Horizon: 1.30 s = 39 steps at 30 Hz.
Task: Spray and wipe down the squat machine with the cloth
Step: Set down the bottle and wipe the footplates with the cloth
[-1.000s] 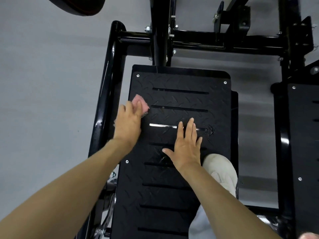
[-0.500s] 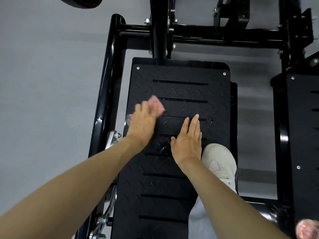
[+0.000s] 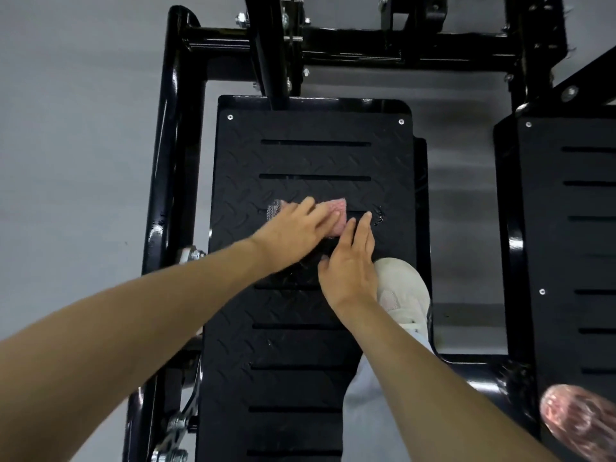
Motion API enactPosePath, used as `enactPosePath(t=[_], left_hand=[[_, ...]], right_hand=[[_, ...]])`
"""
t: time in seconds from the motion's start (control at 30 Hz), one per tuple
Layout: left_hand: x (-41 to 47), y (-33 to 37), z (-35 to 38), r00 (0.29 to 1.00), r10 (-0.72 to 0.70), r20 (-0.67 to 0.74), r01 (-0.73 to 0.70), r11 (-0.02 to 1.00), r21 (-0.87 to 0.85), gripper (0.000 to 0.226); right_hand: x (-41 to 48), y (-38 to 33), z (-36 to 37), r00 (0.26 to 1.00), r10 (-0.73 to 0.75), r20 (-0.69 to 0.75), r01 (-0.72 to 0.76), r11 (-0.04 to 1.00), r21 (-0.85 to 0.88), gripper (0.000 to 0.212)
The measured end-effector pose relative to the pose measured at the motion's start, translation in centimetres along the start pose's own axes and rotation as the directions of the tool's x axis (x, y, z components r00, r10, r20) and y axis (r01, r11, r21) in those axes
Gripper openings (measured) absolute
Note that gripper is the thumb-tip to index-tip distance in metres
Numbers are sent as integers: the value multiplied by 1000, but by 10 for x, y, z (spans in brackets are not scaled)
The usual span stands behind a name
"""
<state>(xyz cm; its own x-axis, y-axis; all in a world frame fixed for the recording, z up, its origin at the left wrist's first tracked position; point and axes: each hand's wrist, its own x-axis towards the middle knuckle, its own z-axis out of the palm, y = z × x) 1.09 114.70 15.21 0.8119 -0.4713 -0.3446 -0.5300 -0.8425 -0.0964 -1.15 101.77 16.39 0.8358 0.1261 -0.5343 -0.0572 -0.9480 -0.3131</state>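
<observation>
Now that my left hand [image 3: 293, 235], fingers flat and pressing, has swept the pink cloth [image 3: 335, 211] from the left edge of the footplate [image 3: 300, 155] to its middle, just beside my right hand [image 3: 350, 265] lying flat and empty, the right side looks still unwiped.

Head camera looks steeply down onto nearby footplate [image 3: 313, 155]

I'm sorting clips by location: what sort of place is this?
Probably a gym: a black tubular machine frame, a slotted diamond-tread foot plate and a plain grey floor.
</observation>
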Motion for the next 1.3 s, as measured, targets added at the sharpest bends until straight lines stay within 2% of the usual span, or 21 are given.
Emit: enactPosePath(t=[0.07,0.13,0.2,0.23,0.3,0.4,0.47,0.57,0.63,0.67,0.73,0.8,0.83,0.9,1.0,1.03,1.07,1.13,1.2,1.27,1.3], left_hand=[[7,-19,1,997,75,3,-75,987,142,76],[16,-31,-2,990,-138,6,137,983,123,81],[24,-23,-9,923,-382,33,383,924,-19,79],[29,-11,-13,902,-428,55,432,898,-82,73],[34,18,-14,937,-346,52,350,923,-162,64],[39,27,-18,997,35,-67,-43,993,-111,57],[49,10,-17,995,77,-63,-77,997,2,64],[61,-1,-22,961,-275,-22,272,958,-88,75],[64,16,-29,925,-380,5,377,916,-138,72],[65,29,-29,940,-340,4,337,931,-137,68],[63,48,-27,996,-77,-50,71,991,-113,63],[65,44,-29,972,222,-76,-224,975,-19,62],[69,35,-30,954,288,-78,-286,957,39,64],[81,17,-33,976,211,-59,-206,975,81,70],[94,11,-43,979,-202,-20,199,974,-105,75],[96,19,-45,967,-253,0,250,956,-151,75],[97,31,-44,974,-225,3,223,961,-166,74],[94,56,-38,998,19,-57,-25,993,-114,65],[95,57,-39,967,232,-107,-236,971,-27,61],[104,40,-40,960,263,-99,-260,965,38,69],[108,33,-41,975,201,-97,-197,979,43,74]], right_hand=[[2,1,-5,1000,23,-17,-23,1000,-6,75],[3,3,-9,998,47,-47,-47,999,2,69],[5,7,-11,994,68,-85,-68,998,-2,65],[5,10,-13,991,81,-104,-83,996,-15,65],[7,14,-16,984,122,-128,-127,991,-34,65],[10,20,-21,964,220,-146,-221,975,13,64],[10,24,-22,951,274,-145,-270,962,51,64],[8,34,-22,932,325,-163,-314,945,86,63],[8,40,-23,921,339,-193,-324,940,107,61],[10,42,-24,913,357,-200,-333,932,140,60],[15,43,-28,885,415,-213,-365,900,238,53],[19,44,-32,850,473,-230,-394,863,317,43],[20,45,-34,839,494,-226,-407,848,340,40],[20,48,-35,830,516,-211,-420,827,373,41],[18,53,-33,811,540,-225,-412,801,435,41],[19,54,-33,804,547,-236,-404,791,459,40],[19,55,-34,795,557,-241,-399,779,484,38],[22,58,-39,768,597,-234,-411,738,536,36],[23,61,-44,736,638,-226,-429,698,573,36],[23,64,-45,730,643,-232,-433,697,571,35],[23,65,-46,735,635,-237,-429,706,563,34]])
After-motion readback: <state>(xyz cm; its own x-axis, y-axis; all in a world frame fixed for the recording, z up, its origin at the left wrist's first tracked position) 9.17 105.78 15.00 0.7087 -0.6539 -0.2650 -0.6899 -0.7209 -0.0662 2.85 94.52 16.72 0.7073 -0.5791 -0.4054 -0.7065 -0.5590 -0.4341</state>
